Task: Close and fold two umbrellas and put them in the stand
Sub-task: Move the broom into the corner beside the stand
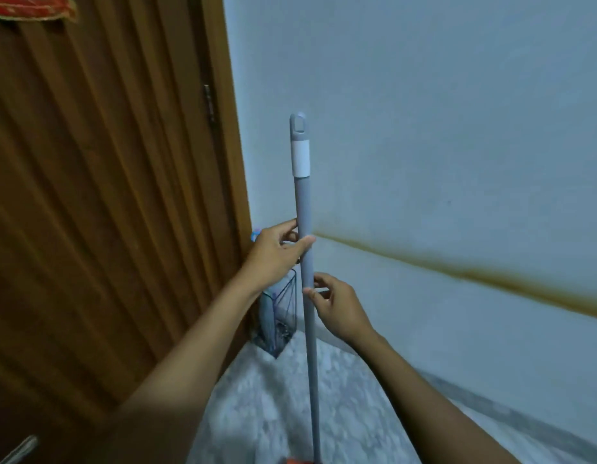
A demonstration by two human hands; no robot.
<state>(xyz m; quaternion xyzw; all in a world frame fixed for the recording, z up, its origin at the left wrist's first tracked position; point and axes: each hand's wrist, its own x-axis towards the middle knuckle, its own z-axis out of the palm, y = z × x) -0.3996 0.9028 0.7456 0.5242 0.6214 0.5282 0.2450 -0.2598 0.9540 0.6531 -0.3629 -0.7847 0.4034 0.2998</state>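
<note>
– Fingers (287, 227) of left hand (275, 252)?
– Pinching upright grey pole (302, 202), thumb across front
– And right hand (340, 309)?
– Lower down, fingertips (323, 279) and thumb loosely pinching same pole
– And stand (283, 316)?
– Wire, at floor (256, 396) corner between door (106, 195) and wall (424, 128), behind left wrist; grey thing (266, 313) inside, too blurred to name

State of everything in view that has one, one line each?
pole: upright, held in both hands.
left hand: pinches the pole, higher up.
right hand: pinches the pole, lower down.
wire stand: upright in the corner, contents unclear.
door: looks shut.
</note>
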